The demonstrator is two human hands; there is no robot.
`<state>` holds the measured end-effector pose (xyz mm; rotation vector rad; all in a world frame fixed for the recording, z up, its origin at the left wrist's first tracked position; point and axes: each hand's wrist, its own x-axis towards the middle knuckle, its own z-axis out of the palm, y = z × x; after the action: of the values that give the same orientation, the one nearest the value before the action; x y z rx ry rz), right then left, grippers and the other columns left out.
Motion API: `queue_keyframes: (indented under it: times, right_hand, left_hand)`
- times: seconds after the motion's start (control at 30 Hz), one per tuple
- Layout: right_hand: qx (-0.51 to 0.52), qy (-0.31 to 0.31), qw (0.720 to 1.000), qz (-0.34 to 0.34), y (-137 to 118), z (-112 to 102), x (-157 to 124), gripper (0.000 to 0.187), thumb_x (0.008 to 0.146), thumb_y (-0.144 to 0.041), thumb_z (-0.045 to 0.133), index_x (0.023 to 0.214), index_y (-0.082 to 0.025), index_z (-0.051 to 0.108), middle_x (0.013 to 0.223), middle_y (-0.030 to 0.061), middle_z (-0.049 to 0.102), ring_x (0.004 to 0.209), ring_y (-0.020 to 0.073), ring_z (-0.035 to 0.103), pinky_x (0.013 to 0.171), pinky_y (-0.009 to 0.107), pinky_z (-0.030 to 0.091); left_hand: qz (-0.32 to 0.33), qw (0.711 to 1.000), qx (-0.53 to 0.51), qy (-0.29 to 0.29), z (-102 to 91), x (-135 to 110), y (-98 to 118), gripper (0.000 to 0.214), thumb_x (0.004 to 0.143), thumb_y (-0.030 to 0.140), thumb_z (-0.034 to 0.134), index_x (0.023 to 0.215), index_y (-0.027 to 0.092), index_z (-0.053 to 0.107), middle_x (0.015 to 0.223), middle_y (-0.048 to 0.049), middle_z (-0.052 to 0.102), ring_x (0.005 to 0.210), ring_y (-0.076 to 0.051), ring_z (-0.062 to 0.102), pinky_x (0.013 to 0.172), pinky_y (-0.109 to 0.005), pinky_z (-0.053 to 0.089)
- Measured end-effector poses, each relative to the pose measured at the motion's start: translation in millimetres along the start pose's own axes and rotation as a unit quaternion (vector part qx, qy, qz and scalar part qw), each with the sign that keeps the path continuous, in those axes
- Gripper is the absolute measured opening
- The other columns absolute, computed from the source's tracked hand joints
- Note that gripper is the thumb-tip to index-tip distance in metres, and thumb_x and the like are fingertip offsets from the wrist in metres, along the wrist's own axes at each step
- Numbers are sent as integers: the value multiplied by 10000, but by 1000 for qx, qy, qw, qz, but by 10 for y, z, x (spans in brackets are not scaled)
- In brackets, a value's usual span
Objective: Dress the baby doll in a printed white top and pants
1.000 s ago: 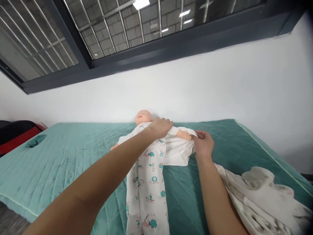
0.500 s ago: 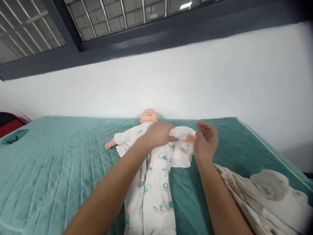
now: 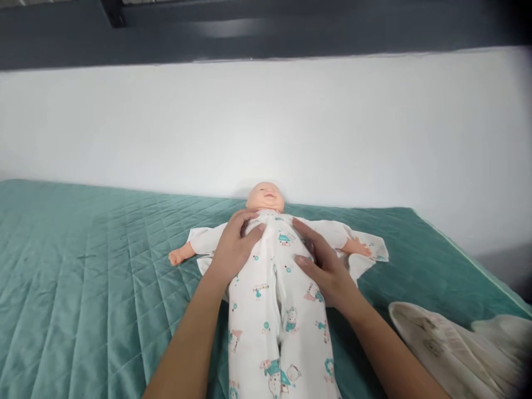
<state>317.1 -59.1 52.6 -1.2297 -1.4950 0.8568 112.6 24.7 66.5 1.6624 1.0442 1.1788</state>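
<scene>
A baby doll (image 3: 266, 197) lies on its back, head toward the wall and arms spread. It wears a white top (image 3: 208, 239) with long sleeves. White printed trousers (image 3: 282, 327) with teal and pink animal figures cover its body and legs, reaching high on the chest. My left hand (image 3: 239, 244) rests against the left side of the doll's chest, thumb and fingers apart. Against the other side lies my right hand (image 3: 326, 266), its thumb and index finger spread over the cloth. The other fingertips of both hands are partly hidden.
A green quilted mattress cover (image 3: 103, 277) lies under the doll. Crumpled whitish cloth (image 3: 449, 343) sits at the lower right, beside my right forearm. Behind the doll's head rises a white wall (image 3: 266, 127), with a dark frame (image 3: 266, 33) above it.
Both hands have come to the sides of the doll's chest, my right hand from the sleeve end. The doll's arm on the right now shows past its cuff. The view has tilted down.
</scene>
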Motion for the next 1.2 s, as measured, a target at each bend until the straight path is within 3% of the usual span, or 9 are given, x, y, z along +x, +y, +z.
queue_keyframes:
  times: [0.17,0.3,0.43,0.57,0.77,1.03,1.2]
  right_hand:
    - [3,-1,1000,-5,23,0,23,681,884,-463,741,1497,-370,459,1598,13,425,1485,297,375,1249,509,318]
    - [-35,-14,999,-6,-45,19,19,668,913,-458,706,1516,-380,428,1591,11,431,1473,295,394,1238,505,339]
    - [-79,-31,996,-8,-138,41,1,678,928,-475,675,1534,-382,385,1624,-1,375,1512,287,332,1269,497,285]
    - [-79,-43,995,31,-160,43,-14,811,860,-513,741,1549,-385,334,1662,-1,296,1538,300,271,1275,529,262]
    - [-92,-51,992,72,-188,52,-5,891,839,-517,740,1573,-355,262,1673,23,258,1548,292,237,1281,538,235]
    - [-72,-32,994,72,-194,88,-20,879,813,-518,763,1508,-307,269,1653,85,277,1537,294,262,1262,507,292]
    - [-89,-15,993,77,-196,91,-28,903,800,-517,778,1514,-309,266,1599,112,345,1496,343,322,1217,568,352]
  left_hand:
    - [19,1000,5,-9,-26,-20,45,133,874,285,671,985,226,627,1377,-51,591,1307,-202,550,1123,-383,427]
    - [76,994,54,-57,-15,-51,126,139,859,303,724,863,217,614,1425,-52,562,1340,-240,532,1130,-433,435]
    - [109,986,112,-64,7,-58,154,186,858,316,741,987,235,635,1495,-65,506,1380,-262,500,1142,-475,431]
    - [108,983,142,-45,11,-51,149,255,868,365,730,1062,243,619,1495,-70,502,1400,-262,480,1128,-467,447]
    - [109,981,155,-39,-1,-56,160,146,898,354,695,958,238,630,1411,-53,570,1333,-243,521,1105,-450,451]
    - [239,952,189,-22,10,-35,108,129,976,270,577,856,220,576,1066,-28,682,1102,-192,586,993,-376,458]
    - [265,933,243,-3,39,-79,216,183,1016,287,487,856,216,540,913,-37,639,918,-190,580,849,-365,465]
